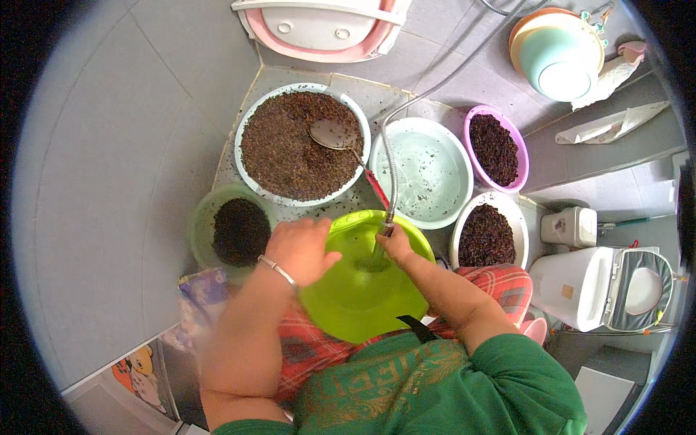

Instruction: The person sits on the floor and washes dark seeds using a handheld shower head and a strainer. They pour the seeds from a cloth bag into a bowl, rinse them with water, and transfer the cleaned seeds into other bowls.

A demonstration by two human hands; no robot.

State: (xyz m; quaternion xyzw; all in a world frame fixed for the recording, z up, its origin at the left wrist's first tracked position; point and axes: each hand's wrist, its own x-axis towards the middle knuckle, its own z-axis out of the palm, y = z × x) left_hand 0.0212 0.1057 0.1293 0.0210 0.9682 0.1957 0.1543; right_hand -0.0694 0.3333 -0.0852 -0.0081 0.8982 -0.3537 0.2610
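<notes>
Before me stands a lime-green plastic basin [359, 310]. My right hand [395, 243] grips the end of a flexible metal shower hose [389, 152], pointed down into the basin, where water runs. Over the basin's left rim is my left hand [302, 247], its thumb apart and nothing seen in it; a bracelet [278, 270] circles that wrist. Beyond, a wide white basin [239, 155] is heaped with small dark brown pieces. A large metal spoon [329, 135] with a red handle lies on them. Beside it, a pale basin [465, 168] holds water with floating dark bits.
At the left sits a translucent green tub [204, 217] of dark pieces. Pink-purple [523, 149] and white [459, 231] basins to the right hold more. A toilet [576, 288] stands at the far right. A folded pink and white tub [326, 51] leans on the wall; dark bits litter the floor.
</notes>
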